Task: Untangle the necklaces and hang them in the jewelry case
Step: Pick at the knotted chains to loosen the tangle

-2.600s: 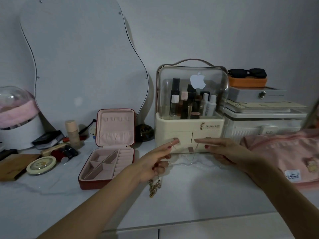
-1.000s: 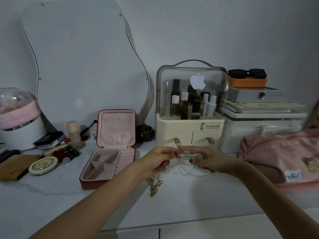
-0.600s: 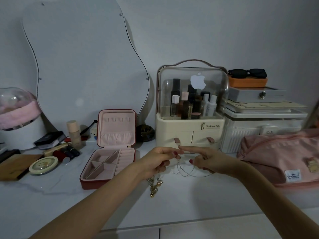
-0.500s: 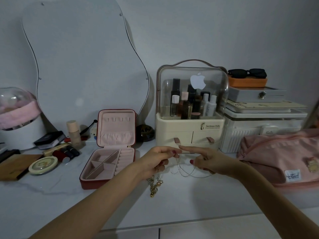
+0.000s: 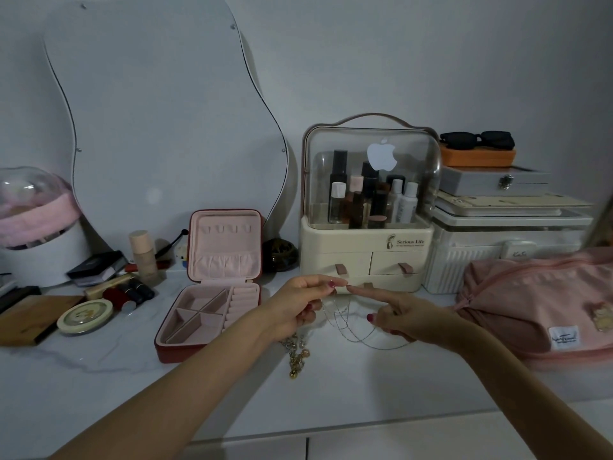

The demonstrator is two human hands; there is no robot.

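Pinching thin chains (image 5: 348, 323) between both grips, left hand (image 5: 298, 307) and right hand (image 5: 404, 317); loops sag beneath.

Dim rm, plain grey-white wall (image 5: 431, 54). White marble-look countertop (image 5: 83, 386) w/ faint veining runs along it. Wavy frameless mirror (image 5: 159, 111) leans vs wall at left. White cabinet front (image 5: 414, 443) below counter edge.

Thin silver necklaces (image 5: 351, 327) dangle looped beside open pink jewelry case (image 5: 212, 287)
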